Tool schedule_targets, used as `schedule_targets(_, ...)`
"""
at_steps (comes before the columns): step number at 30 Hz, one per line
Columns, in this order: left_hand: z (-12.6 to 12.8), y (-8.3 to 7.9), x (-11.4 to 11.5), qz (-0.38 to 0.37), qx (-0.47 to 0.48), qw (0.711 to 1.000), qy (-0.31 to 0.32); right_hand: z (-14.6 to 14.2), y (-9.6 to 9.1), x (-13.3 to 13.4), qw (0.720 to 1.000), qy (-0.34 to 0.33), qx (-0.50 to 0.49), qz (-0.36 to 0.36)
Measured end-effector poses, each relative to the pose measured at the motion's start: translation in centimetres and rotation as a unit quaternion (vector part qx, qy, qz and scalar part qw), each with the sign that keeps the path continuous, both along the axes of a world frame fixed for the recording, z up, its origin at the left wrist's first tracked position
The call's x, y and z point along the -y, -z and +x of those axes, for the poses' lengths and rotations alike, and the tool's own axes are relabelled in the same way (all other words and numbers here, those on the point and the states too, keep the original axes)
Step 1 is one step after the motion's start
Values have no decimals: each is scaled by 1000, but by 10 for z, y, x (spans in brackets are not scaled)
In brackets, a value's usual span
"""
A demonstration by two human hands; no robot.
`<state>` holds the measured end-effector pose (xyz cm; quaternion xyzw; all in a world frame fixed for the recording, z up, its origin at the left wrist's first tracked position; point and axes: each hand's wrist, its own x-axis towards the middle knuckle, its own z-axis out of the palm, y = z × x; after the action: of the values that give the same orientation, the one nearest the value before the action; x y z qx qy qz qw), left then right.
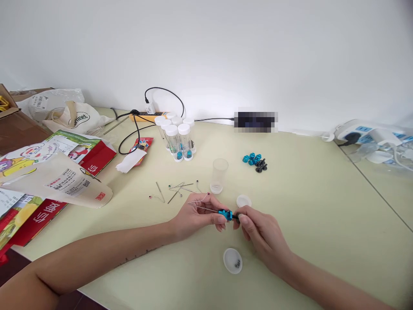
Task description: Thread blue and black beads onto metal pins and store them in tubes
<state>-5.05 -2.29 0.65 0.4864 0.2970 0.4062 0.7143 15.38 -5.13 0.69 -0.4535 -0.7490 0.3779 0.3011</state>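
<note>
My left hand [198, 217] pinches a small blue metal fitting [225, 214], from which a thin bent wire [202, 206] with a small dark red tip runs back over the fingers. On the fitting's right side, my right hand [263, 234] grips a small black knob-like part [236, 217] that meets the blue piece. Just beyond the hands stands an open clear tube [220, 172], and a white cap [243, 201] lies behind my right hand. Closer to me is a white lid [231, 259] with several tiny metal bits in it. Loose rods and bent wires [174, 189] lie left of the tube.
Several capped clear tubes [183, 140] stand at the back. Blue fittings [251, 158] and black parts [261, 165] are heaped at right. A paper cup [71, 183], bags and a box crowd the left. Power strips [368, 134] and cables sit along the wall beside a blurred phone-like device [256, 122].
</note>
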Motion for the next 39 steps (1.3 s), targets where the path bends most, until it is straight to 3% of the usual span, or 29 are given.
schedule_targets(7,0,0,-1,-3,2,1000,-2,-3,-2,1,999,5,-29,-15)
schedule_targets(12,1,1,0,-5,3,1000,7,-2,-4,1,1000,-12,19,13)
schedule_targets(17,1,0,-1,-7,12,1000,-8,-4,-4,2,999,6,-29,-25)
schedule_targets(27,0,0,-1,-11,3,1000,-7,-3,2,0,999,16,-34,28)
schedule_targets(33,0,1,0,-17,5,999,31,0,2,0,1000,-25,13,6)
schedule_targets(39,0,1,-1,-14,8,1000,13,-1,3,0,1000,8,0,3)
